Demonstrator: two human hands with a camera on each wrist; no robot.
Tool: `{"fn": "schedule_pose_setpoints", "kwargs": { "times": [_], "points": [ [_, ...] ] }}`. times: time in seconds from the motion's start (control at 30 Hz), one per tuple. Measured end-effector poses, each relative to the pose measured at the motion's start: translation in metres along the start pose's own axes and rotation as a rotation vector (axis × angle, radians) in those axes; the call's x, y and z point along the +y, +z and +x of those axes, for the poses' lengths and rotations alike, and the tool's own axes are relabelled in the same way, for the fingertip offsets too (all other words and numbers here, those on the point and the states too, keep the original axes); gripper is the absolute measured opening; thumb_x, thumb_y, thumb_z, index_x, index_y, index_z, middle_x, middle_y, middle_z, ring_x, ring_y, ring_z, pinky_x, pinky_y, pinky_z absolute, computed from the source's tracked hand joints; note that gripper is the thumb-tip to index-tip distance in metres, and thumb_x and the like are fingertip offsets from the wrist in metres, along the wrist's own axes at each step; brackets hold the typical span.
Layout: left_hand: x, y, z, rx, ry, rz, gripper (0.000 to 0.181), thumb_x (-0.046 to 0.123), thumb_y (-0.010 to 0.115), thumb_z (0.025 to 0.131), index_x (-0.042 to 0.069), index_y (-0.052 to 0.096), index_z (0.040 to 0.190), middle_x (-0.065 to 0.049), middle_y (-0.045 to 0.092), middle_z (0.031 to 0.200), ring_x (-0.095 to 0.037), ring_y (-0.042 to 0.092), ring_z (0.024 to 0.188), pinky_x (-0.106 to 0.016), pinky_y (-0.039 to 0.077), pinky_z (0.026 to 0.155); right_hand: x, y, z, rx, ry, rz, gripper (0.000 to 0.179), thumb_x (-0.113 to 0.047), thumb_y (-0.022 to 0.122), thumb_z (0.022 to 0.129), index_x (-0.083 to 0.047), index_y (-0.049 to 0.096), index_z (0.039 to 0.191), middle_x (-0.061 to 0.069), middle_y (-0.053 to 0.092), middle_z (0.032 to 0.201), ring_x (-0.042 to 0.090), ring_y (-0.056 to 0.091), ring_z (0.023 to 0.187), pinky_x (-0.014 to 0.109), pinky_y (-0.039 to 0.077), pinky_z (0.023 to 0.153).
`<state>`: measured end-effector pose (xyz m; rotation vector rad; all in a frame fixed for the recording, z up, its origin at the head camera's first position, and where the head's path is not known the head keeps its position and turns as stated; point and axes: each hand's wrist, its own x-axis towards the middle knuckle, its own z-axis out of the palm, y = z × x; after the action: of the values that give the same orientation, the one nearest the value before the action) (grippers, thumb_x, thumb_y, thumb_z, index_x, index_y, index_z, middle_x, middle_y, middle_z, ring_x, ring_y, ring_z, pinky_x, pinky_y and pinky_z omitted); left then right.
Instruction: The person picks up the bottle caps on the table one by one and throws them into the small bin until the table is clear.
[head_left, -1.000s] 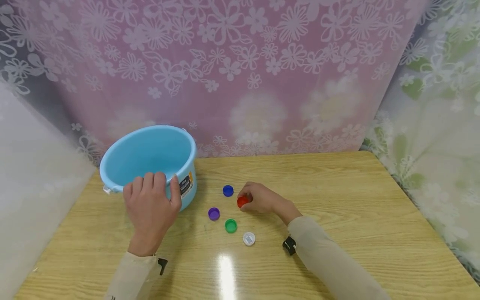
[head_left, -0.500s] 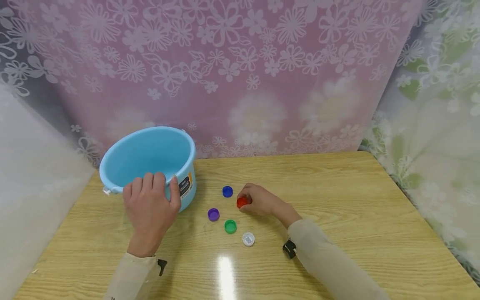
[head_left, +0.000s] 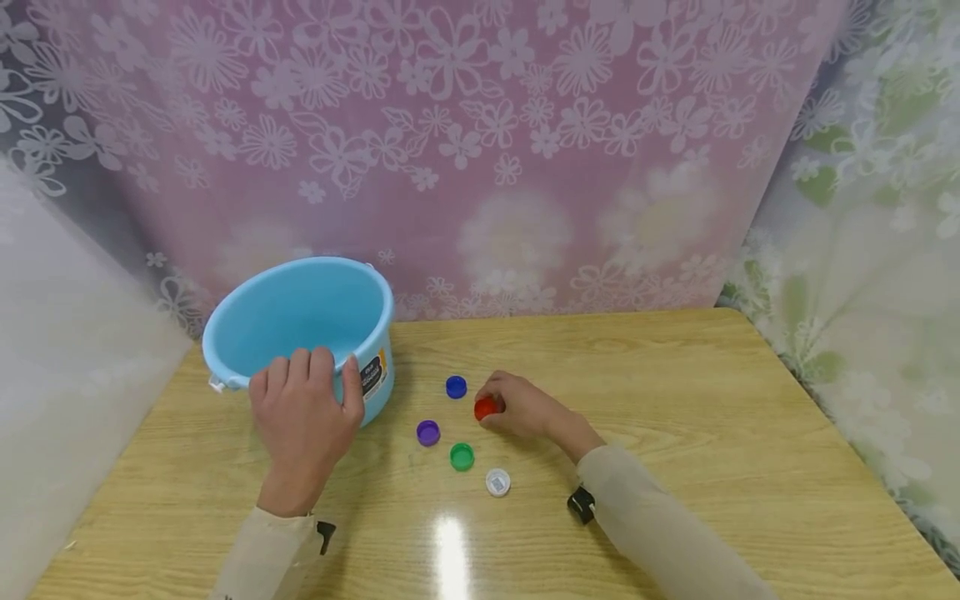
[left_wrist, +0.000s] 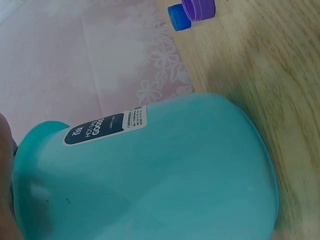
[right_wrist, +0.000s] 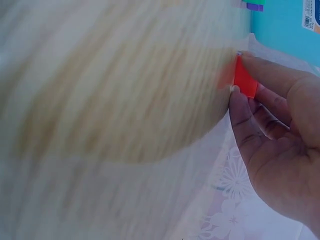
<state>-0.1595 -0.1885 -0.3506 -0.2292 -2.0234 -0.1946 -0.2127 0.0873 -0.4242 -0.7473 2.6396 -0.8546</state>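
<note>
Right hand (head_left: 523,407) is pinching the red cap (head_left: 484,407), ideally lightly, while left hand (head_left: 309,421) is gripping the blue bucket (head_left: 300,304) near the tabletop's (head_left: 675,396) far-left corner.

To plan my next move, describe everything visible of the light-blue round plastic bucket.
The light-blue, round, plastic-looking bucket stands mouth up on the yellowish wood-grain table, towards its left side. It has a thick rim, a small white fitting there, and a dark-and-white label showing "GOODS". The left-hand grip holds the near rim.
</note>
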Motion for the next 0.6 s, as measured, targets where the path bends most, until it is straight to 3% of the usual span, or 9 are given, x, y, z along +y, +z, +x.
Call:
{"fn": "schedule_pose_setpoints", "kwargs": {
  "times": [0.37,0.6],
  "points": [
    [-0.0028,-0.0004,-0.0002,-0.006,0.005,0.0,0.036,0.033,0.046,0.091,0.003,0.045,0.071,-0.011,0.039,0.062,-0.033,0.036,0.056,-0.049,0.032,0.062,-0.0016,-0.0003,0.0015,0.001,-0.012,-0.008,0.031,-0.015,0.068,0.089,-0.006,0.062,0.118,0.005,0.054,0.109,0.016,0.053,0.093,0.032,0.047,0.081],
    [-0.0019,-0.0028,-0.0007,-0.018,-0.003,-0.009,0.036,0.034,0.046,0.091,0.004,0.043,0.07,-0.011,0.038,0.062,-0.033,0.036,0.056,-0.048,0.032,0.061,0.0004,-0.0007,0.0013,0.072,0.013,0.044,0.036,-0.016,0.068,0.089,-0.004,0.06,0.122,0.002,0.057,0.102,0.015,0.055,0.09,0.033,0.048,0.078]
  ]
}}
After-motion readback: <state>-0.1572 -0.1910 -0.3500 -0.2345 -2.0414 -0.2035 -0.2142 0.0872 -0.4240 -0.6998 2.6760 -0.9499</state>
